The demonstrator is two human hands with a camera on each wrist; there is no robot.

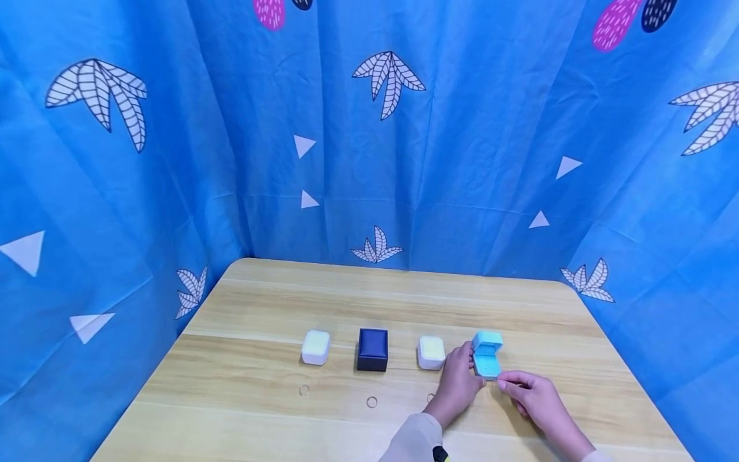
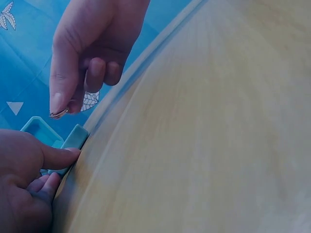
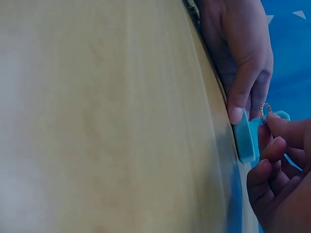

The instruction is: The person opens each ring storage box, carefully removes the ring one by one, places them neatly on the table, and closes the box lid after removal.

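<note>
An open turquoise ring box (image 1: 487,367) stands at the right of the row on the table, its lid raised at the back. My left hand (image 1: 458,383) holds the box from its left side, and in the left wrist view the thumb presses on its front edge. Just in front of the box, my right hand (image 1: 538,396) pinches a thin ring (image 3: 263,114) between thumb and forefinger. The other right fingers are curled. In the left wrist view that ring (image 2: 59,114) hangs at the fingertips, close above the box and apart from it.
Left of the hands stand a closed white box (image 1: 432,353), a closed navy box (image 1: 372,350) and another white box (image 1: 315,348). Three rings lie in front of them, one partly beside my left wrist. A blue patterned curtain (image 1: 375,160) surrounds the wooden table (image 1: 242,410).
</note>
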